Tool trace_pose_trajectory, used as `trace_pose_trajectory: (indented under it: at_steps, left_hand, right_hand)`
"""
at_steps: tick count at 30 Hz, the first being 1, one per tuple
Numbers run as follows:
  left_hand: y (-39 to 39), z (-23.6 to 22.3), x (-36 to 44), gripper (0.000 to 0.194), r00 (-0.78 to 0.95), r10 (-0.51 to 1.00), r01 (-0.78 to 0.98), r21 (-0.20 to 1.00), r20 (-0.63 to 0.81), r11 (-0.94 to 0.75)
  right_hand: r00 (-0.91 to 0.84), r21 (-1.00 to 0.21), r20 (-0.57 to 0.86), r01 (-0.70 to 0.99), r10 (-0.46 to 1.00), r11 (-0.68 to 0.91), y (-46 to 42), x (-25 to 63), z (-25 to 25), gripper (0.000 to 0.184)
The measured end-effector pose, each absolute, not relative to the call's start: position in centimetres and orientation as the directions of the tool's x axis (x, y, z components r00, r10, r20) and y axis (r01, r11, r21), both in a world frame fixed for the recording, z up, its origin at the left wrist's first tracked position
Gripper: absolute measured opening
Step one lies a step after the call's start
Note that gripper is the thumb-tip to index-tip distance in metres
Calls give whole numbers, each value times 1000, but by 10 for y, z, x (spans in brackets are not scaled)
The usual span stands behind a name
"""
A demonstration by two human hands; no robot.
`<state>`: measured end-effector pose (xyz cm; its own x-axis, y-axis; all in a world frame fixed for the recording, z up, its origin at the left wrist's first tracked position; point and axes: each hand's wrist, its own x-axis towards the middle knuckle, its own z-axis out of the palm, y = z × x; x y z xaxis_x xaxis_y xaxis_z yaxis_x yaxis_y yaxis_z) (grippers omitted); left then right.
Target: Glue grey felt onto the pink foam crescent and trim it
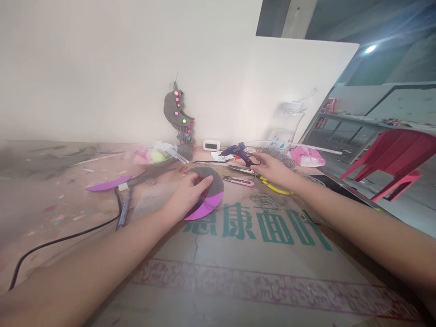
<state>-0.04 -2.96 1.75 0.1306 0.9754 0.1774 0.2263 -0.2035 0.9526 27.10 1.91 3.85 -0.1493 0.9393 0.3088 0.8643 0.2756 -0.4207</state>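
My left hand (190, 193) pinches a round piece, grey yarn (204, 175) on its upper part and bare purple sheet (208, 208) along its lower edge. The thumb lies on the grey side. Further right, my right hand (272, 169) has its fingers around the handle of a dark blue glue gun (238, 152), whose nozzle points left. Just below that hand are a pair of yellow-handled scissors or pliers (275, 186), a pink-handled thread snipper (240, 181) and a utility knife (240, 170).
A grey moon ornament with coloured pompoms (177, 109) hangs on the white wall. A small white clock (211, 145), a clear jar (288, 120) and a pink bag (308, 156) stand behind. A purple offcut (108, 183), marker (125, 210) and black cable (68, 237) lie left. A red chair (391, 154) is right.
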Motion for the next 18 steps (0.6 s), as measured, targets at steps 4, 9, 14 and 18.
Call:
trace_pose_trajectory:
  at_steps: [4,9,14,18]
  left_hand:
    - [-29,16,-1,38,145,978,266,946,153,-187]
    - [-23,8,-1,38,161,978,197,966,134,-165]
    - [-19,4,-1,35,196,974,141,980,113,-142]
    - [-19,3,-1,34,207,972,132,981,114,-143]
  right_hand:
    - [-129,-393,269,890,955,230,54,276,38,63]
    - [-117,-431,244,876,963,215,89,265,35,47]
    - [-41,-442,270,882,962,162,106,253,25,44]
    - [4,-452,306,881,952,141,104,248,25,43]
